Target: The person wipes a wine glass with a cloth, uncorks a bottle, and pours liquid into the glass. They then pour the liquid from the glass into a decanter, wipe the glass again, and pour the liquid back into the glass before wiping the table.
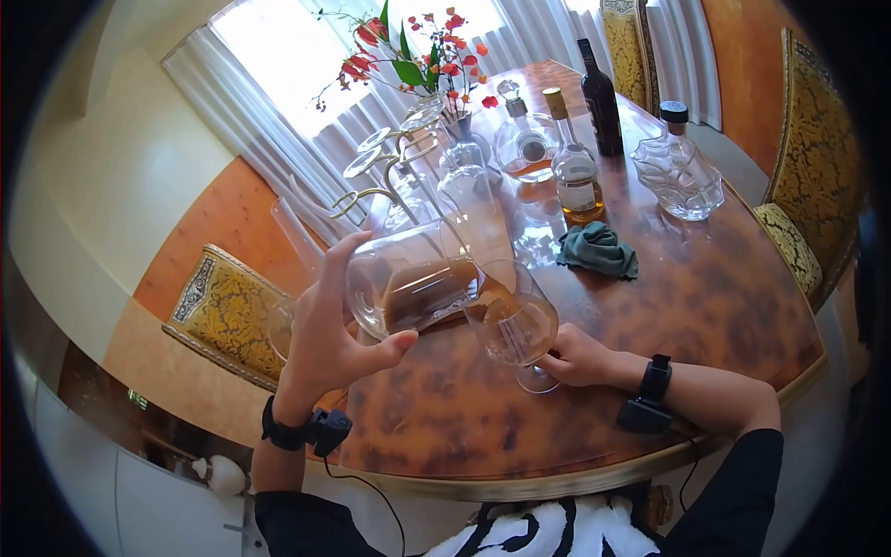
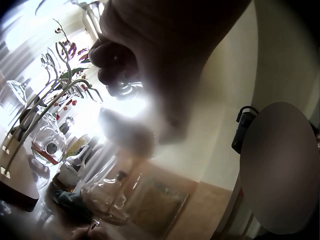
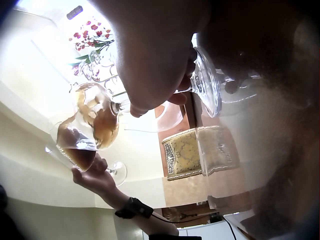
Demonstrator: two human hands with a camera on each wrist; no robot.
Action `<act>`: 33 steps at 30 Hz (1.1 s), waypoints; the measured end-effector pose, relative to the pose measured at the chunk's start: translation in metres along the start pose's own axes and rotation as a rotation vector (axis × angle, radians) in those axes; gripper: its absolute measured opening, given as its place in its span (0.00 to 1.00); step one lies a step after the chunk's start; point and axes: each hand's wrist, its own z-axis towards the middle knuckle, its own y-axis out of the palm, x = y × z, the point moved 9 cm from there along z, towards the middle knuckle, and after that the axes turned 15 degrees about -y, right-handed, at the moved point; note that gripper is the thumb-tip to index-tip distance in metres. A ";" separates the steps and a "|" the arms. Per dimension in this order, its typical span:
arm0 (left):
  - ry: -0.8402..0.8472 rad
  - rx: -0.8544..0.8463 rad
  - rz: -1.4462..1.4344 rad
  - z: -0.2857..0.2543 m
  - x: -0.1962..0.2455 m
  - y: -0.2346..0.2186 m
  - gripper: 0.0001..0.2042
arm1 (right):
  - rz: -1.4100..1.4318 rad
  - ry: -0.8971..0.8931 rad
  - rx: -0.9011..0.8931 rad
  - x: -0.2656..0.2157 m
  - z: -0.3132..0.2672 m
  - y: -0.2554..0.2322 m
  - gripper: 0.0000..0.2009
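Note:
Brown liquid runs from a large tilted glass into a stemmed glass beside it. My left hand grips the large glass, its bowl lying between thumb and fingers; the foot shows behind the wrist. Low over the table, my right hand holds the stemmed glass by its stem. In the right wrist view the liquid swirls in the bowl of that glass, and my right hand is round the stem. My left hand is dark and blurred in the left wrist view.
Behind the glasses stand a curved metal-armed stand, a flower vase, a round decanter, an amber bottle, a dark bottle and a faceted decanter. A green cloth lies on the table.

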 end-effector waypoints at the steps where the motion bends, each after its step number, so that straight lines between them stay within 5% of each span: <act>1: 0.002 -0.003 0.003 0.001 -0.001 0.001 0.47 | 0.011 -0.029 0.016 0.001 0.001 0.000 0.12; 10: -0.026 -0.036 0.102 0.005 0.009 -0.011 0.47 | 0.002 -0.061 0.032 0.002 -0.001 0.001 0.13; 33: 0.229 -0.019 0.606 0.021 0.075 -0.011 0.47 | 0.034 -0.011 0.041 -0.002 -0.001 -0.002 0.14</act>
